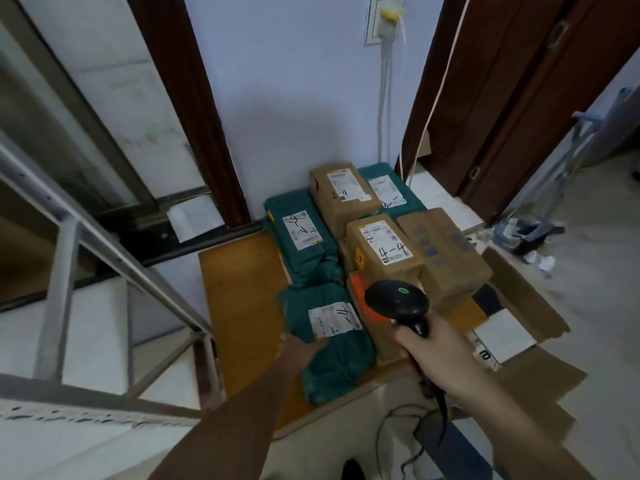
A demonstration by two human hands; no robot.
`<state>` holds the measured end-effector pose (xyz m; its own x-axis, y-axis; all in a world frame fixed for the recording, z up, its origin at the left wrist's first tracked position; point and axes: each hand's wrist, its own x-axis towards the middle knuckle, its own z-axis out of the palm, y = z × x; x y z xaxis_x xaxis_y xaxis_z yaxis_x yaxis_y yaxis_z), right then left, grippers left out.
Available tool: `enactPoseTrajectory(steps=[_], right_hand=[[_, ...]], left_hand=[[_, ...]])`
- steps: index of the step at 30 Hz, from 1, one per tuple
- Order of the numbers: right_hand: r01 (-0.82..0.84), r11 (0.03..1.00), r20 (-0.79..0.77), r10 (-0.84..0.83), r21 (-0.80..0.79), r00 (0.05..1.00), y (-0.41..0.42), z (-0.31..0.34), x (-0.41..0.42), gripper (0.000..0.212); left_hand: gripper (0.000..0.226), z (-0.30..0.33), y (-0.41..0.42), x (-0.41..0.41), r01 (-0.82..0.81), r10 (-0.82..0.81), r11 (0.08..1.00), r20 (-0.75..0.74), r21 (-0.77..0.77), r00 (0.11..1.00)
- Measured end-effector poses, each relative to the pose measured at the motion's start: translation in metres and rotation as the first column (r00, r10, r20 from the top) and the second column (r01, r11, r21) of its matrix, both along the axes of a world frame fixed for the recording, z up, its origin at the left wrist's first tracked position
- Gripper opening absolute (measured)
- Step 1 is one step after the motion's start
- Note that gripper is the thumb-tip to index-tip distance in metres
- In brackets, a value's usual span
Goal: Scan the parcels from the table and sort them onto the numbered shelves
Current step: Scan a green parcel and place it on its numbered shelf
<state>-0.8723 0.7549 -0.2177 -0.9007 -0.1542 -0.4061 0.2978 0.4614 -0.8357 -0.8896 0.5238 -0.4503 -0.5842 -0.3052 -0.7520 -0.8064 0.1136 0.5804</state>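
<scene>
Right hand (pixel 446 355) grips scanner (pixel 398 303), aimed for reading labels; left hand (pixel 304 351), grip unclear, steadies green bag (pixel 332 362) at table's (pixel 239 306) near edge.

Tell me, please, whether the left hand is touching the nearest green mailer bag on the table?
Touching. The head view shows the left hand reaching under the near edge of the green mailer bag, which overlaps the fingers with no gap.

Teal bags (pixel 332 344) — brown boxes (pixel 382 251) — black scanner (pixel 398 301).

left hand (pixel 304 351): reaching, fingers hidden | right hand (pixel 436 351): fist-gripped
</scene>
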Motion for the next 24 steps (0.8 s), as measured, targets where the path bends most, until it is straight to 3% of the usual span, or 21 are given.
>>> enactPoseTrajectory(steps=[3,6,14,21,24], right_hand=[[-0.026,1.0,0.02,0.026,0.015,0.999,0.016,-0.016,-0.011,0.007],[-0.013,1.0,0.079,0.014,-0.003,0.997,0.03,-0.027,-0.021,0.008],[-0.063,0.998,0.104,0.065,-0.023,0.992,0.05,-0.043,-0.039,0.012],[-0.115,0.991,0.119,0.122,-0.063,0.985,0.04,-0.048,-0.039,0.01],[-0.142,0.988,0.123,0.148,-0.055,0.981,0.033,-0.045,-0.038,0.012]], left_hand=[[0.147,-0.017,0.019,0.005,-0.101,0.098,0.991,0.042,0.092,0.994],[0.13,-0.023,0.033,0.01,-0.18,0.173,0.978,0.07,0.106,0.982],[0.138,-0.049,0.033,0.014,-0.317,0.31,0.942,0.073,0.112,0.948],[0.122,-0.049,0.032,0.02,-0.348,0.345,0.919,0.049,0.188,0.937],[0.129,-0.047,0.037,0.025,-0.353,0.349,0.929,0.05,0.111,0.936]])
